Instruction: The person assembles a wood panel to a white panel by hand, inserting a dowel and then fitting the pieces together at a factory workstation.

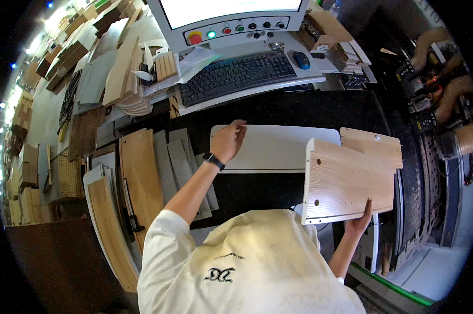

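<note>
Head view: left hand bent at wrist, grip pinching white panel's far edge; right hand raised, grip clasping wooden board from beneath.

A black keyboard and blue mouse lie on a grey console below a row of coloured control buttons. Stacked wood offcuts lie left; an open cardboard box sits right.
</note>
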Tool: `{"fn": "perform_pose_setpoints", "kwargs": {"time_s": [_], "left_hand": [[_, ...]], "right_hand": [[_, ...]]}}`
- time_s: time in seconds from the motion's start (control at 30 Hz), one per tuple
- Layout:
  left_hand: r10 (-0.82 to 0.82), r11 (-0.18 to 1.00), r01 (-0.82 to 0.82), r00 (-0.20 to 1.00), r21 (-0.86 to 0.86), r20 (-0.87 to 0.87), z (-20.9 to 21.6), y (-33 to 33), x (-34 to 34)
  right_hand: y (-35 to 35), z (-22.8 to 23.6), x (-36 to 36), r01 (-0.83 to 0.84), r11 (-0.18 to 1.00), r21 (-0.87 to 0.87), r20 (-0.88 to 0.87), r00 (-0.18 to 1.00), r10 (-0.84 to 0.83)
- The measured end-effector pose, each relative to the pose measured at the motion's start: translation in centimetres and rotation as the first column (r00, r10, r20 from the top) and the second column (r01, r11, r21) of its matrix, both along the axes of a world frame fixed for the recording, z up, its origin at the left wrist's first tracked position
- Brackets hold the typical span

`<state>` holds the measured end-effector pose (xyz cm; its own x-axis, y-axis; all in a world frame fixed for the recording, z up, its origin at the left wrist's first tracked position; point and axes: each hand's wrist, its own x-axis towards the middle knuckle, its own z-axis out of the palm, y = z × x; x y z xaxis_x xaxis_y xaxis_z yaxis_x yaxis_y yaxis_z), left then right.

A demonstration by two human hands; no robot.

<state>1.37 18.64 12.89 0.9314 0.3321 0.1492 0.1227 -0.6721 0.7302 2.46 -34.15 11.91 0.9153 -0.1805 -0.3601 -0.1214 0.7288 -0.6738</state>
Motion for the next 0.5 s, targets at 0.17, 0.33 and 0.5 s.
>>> {"fn": "perform_pose_setpoints", "kwargs": {"time_s": [0.17,0.33,0.5], "left_hand": [[-0.076,0.991,0.095,0.98,0.098,-0.184,-1.6,-4.4,1.7],[-0.207,0.977,0.208,0.978,0.038,-0.012,-8.9,-11.1,-6.0],[0.154,0.951,-0.122,0.984,0.283,-0.092,-9.4,-12.3,-15.5]], "right_hand": [[-4.7,-2.0,-1.2,0.169,0.985,-0.029,-0.159,0.972,-0.171],[-12.4,-5.3,1.6,0.201,0.961,-0.19,-0.076,0.973,-0.219],[-15.7,-6.1,5.2,0.15,0.972,-0.178,-0.05,0.986,-0.161]]}}
